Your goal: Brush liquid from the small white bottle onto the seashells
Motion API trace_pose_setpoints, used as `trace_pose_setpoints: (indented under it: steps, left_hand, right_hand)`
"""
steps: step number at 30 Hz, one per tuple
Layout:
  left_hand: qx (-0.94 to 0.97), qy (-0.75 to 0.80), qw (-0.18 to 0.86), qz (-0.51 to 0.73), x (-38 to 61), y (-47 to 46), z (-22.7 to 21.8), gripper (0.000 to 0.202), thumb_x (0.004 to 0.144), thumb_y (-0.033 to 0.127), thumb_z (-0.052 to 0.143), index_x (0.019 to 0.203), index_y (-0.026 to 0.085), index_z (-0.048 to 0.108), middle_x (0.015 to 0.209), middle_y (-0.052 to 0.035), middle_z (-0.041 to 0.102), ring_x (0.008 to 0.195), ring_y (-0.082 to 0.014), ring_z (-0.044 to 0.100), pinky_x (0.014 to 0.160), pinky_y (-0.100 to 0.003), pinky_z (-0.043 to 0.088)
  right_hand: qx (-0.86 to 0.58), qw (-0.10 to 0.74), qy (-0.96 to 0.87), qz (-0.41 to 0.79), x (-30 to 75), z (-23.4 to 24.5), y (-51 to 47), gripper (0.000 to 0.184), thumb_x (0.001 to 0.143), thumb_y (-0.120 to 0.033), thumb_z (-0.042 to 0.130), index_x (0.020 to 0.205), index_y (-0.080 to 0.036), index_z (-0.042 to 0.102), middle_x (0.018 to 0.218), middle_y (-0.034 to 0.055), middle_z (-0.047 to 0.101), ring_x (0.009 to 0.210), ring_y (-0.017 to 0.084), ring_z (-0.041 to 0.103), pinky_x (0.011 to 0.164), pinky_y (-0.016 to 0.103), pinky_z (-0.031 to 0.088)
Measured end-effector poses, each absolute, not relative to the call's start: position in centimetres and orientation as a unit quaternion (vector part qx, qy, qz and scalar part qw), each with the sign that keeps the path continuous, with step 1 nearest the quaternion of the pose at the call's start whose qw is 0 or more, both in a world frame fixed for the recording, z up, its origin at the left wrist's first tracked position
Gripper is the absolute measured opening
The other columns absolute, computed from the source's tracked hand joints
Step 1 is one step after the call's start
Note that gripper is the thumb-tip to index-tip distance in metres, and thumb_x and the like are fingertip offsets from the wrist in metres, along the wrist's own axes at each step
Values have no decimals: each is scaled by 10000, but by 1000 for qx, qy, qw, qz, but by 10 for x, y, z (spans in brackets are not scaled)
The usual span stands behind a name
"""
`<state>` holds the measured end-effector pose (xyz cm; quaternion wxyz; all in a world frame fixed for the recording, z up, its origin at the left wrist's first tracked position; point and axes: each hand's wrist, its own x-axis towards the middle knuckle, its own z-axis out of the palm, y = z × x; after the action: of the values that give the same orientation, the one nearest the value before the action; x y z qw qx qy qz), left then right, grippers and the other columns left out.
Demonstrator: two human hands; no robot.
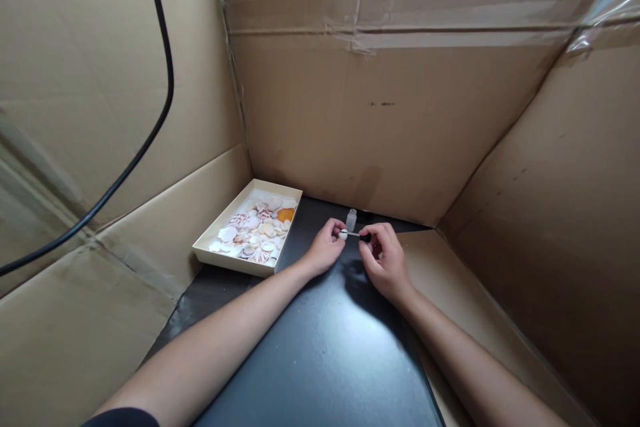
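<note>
My left hand is closed in a pinch on a small white shell above the black tabletop. My right hand is closed on a thin brush with a dark cap, its tip touching the shell. A small clear bottle stands upright just behind the two hands. A cream tray with several white, pink and orange shells sits to the left of my left hand.
Tall cardboard walls enclose the table at the back, left and right. A black cable hangs across the left wall. Cardboard also lies on the surface at the right.
</note>
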<state>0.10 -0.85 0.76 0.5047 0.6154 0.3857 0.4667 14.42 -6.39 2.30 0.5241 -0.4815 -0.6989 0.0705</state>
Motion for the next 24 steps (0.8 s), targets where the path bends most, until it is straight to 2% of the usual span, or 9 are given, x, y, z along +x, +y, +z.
trace_pose_setpoints:
  steps: [11,15,20,24]
  left_hand:
    - [617,372,507,474,1,-8,6,235,744,-40,465,869,159,469,781,37,460,682,-73,443,652,-184,365]
    - [619,373,505,472,1,-8,6,218,749,-30,472,859,158,468,774,36,455,684,-76,437,648,-184,363]
    - [616,375,505,475,1,-8,6,240,721,-52,465,827,163,458,761,43,454,685,-74,439,655,-181,359]
    - [614,377,506,473,1,-8,6,223,729,-36,467,821,166,450,754,47,449,673,-74,432,642,-180,353]
  right_hand:
    - [-489,515,-701,64,144,22,-64,153,805,-148,533,934,-214,578,878,8,483,588,94,492,565,244,428]
    - [-493,536,-683,54,145,23,-63,136,802,-152,543,920,-212,569,873,7,476,572,90,481,551,242,425]
    - [-483,514,-706,66,144,23,-64,148,806,-149,539,932,-214,581,869,7,485,584,93,489,568,244,429]
    - [-489,535,-688,48,143,24,-65,128,802,-154,544,914,-210,573,851,3,474,573,93,477,562,245,427]
